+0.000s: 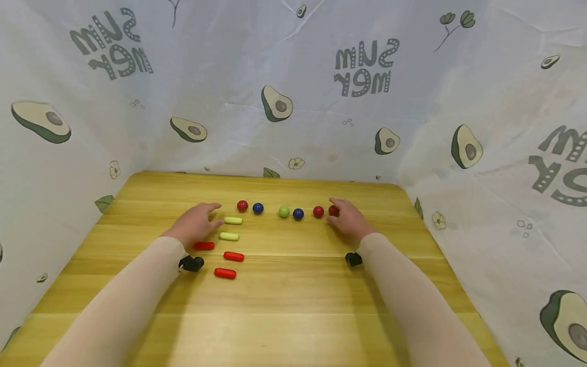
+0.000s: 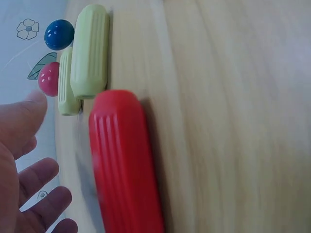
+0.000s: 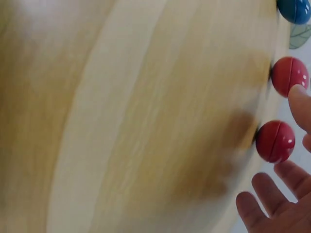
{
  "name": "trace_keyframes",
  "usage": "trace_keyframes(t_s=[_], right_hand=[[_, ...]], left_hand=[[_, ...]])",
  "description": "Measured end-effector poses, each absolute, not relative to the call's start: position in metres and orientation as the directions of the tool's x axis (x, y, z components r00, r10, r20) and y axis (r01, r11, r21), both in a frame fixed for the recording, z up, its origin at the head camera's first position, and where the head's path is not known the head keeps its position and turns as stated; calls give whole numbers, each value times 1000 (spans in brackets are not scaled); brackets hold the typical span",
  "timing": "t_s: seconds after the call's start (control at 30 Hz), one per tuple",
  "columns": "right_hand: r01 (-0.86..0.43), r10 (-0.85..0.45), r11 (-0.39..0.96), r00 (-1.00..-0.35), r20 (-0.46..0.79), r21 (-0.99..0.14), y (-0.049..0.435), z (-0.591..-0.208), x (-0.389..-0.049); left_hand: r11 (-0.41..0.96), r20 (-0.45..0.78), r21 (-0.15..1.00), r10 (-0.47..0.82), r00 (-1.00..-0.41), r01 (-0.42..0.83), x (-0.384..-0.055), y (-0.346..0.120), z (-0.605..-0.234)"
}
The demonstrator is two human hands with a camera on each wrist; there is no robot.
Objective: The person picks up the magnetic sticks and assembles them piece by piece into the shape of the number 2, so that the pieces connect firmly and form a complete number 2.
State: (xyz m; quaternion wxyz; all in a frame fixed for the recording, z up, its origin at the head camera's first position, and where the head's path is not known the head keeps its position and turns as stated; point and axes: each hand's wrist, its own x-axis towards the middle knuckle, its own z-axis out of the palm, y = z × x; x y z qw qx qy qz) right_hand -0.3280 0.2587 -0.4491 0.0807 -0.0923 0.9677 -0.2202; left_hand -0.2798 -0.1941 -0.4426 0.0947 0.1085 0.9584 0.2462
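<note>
My left hand (image 1: 194,224) hovers at the left, fingers loosely spread and holding nothing. Just right of its thumb lies a ribbed yellow-green stick (image 1: 233,220), with a second yellow-green stick (image 1: 229,236) nearer me. A ribbed red stick (image 1: 204,245) lies close below the palm and fills much of the left wrist view. My right hand (image 1: 349,221) reaches to the row's right end, thumb and fingers parted around a glossy red ball (image 3: 275,141). Another red ball (image 3: 287,76) is partly covered by the thumb in the right wrist view. Neither ball is gripped.
Along the back of the wooden table (image 1: 293,316) stand a red ball (image 1: 242,206), a blue ball (image 1: 258,208), a green ball (image 1: 284,211) and another blue ball (image 1: 298,214). Two more red sticks, one upper (image 1: 234,256) and one lower (image 1: 225,273), lie left of centre. Printed cloth (image 1: 220,102) surrounds the table.
</note>
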Motion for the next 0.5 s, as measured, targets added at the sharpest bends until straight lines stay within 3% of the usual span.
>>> trace_keyframes(t_s=[0.5], right_hand=[[-39, -117, 870, -985, -130, -492, 267, -459, -330]], left_hand=[[871, -160, 457, 279, -947, 180, -297, -178, -457]])
